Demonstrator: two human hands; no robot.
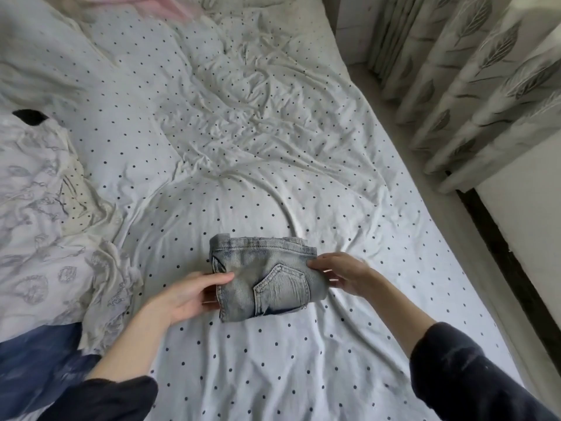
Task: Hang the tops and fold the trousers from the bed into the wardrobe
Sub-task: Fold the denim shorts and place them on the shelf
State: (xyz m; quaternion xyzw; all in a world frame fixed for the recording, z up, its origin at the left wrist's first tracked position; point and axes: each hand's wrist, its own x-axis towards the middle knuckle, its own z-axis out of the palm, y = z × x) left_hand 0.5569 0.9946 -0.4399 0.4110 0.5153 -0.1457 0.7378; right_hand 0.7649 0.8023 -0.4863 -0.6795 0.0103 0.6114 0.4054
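While the bed [303,192] with its dotted sheet takes up most of what I can see, the wardrobe is nowhere in sight, so putting anything away looks to be ahead. Leaf-print curtains [473,95] run close along the bed's right edge with only a narrow strip of floor between, so I would guess the easy way off is toward the person's own side. At the left a crumpled patterned quilt [39,214] is heaped up, with dark blue fabric [36,360] just below it and something pink [170,4] at the far top; whether those are clothes waiting I cannot tell. Plenty of flat sheet lies open around the middle. There a pair of pale jeans [267,281] sits folded into a compact bundle, back pocket up, so this fold seems done. The left hand [188,299] grips its left edge, thumb on top. The right hand [340,273] pinches the right edge, fingers curled.
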